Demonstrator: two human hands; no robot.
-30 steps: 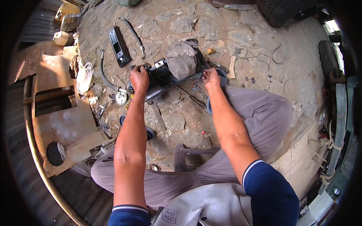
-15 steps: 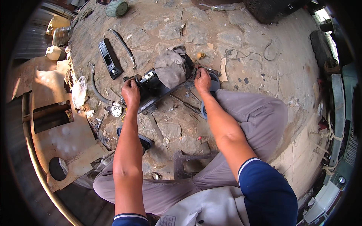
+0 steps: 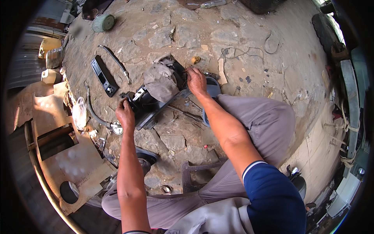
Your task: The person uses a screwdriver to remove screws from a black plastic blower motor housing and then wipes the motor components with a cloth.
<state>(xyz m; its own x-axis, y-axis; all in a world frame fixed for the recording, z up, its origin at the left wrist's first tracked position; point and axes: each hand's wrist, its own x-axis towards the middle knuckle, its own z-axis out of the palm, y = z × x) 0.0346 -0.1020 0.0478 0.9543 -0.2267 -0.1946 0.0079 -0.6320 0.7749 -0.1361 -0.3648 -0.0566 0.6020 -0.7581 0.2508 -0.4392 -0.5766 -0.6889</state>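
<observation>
A black boxy device (image 3: 145, 104) with a bright metal part on its upper face stands tilted on the stony ground in front of me. A crumpled grey cloth (image 3: 160, 82) lies over its middle and far side. At the device's left end, my left hand (image 3: 125, 114) has its fingers closed on the edge. My right hand (image 3: 197, 82) is at the far right end, with fingers pinched together on thin reddish wires (image 3: 188, 69). Its fingertips are partly hidden. A flat dark base (image 3: 154, 116) shows along the device's near side.
A black panel (image 3: 104, 76) and a black hose (image 3: 115, 62) lie to the left. Another hose (image 3: 93, 108) runs to a round white gauge (image 3: 117, 128). Rusty sheet metal (image 3: 72, 162) stands at far left. A plastic stool (image 3: 187, 176) is between my legs; a green basket (image 3: 103, 23) lies beyond.
The view has turned, so the ground things sit lower and further left in it. Both hands stay at the two ends of the device, with little change in their grip.
</observation>
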